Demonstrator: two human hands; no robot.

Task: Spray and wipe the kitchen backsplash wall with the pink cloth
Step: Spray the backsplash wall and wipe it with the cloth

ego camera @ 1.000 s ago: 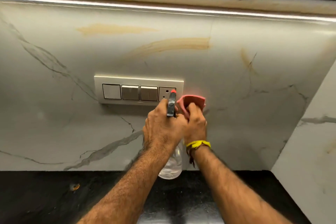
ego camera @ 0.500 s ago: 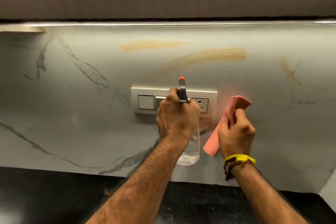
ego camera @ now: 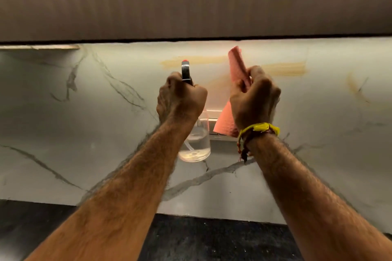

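My left hand [ego camera: 180, 97] grips a clear spray bottle [ego camera: 196, 144] by its neck, its red-tipped nozzle [ego camera: 185, 68] pointing at the white marble backsplash [ego camera: 84, 133]. My right hand [ego camera: 254, 99] holds the folded pink cloth [ego camera: 236, 65] upright, close to the wall; its lower end [ego camera: 224, 123] hangs below my fist. Brownish smears [ego camera: 286, 69] streak the wall just behind and beside both hands, with another smear [ego camera: 353, 86] farther right.
A switch plate [ego camera: 212, 125] is mostly hidden behind the bottle and cloth. A brown upper cabinet [ego camera: 191, 0] overhangs the wall. The black countertop [ego camera: 201, 239] runs along the bottom.
Both hands rose up the wall from the switch plate to the smears. The right hand lifted the cloth higher and closer to the left hand. The view tilted up.
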